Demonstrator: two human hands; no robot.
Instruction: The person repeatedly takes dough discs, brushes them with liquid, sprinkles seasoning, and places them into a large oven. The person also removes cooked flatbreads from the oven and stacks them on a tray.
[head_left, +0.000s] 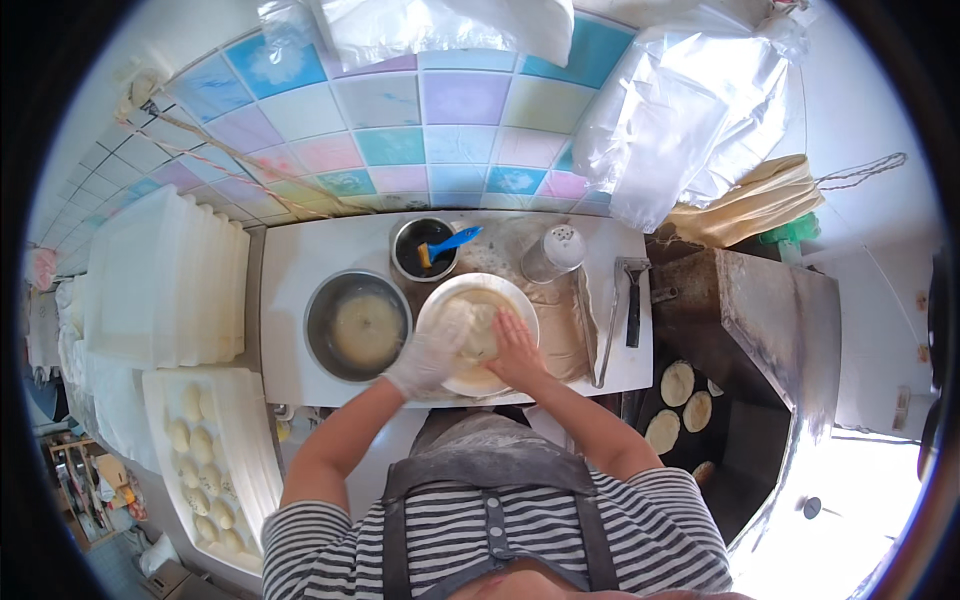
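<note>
A white round dish (526, 300) sits before me with a pale, dough-like piece (478, 337) in it, over a layer of light brown matter. My left hand (435, 356), in a thin clear glove, is over the left side of the dish. It is blurred, so its hold on the pale piece cannot be made out. On the right, my bare right hand (516, 349) lies nearly flat, fingers stretched forward and thumb apart, touching the contents of the dish. Left of the dish stands a steel bowl (319, 352) with cloudy liquid in it.
Behind are a dark-filled pot (395, 251) with a blue-handled brush (454, 241) and a shaker (555, 255). A black-handled metal tool (634, 307) lies rightward. Flatbreads (677, 384) rest on a dark griddle. Dough balls (201, 445) fill a tray (251, 450) below stacked trays (131, 300).
</note>
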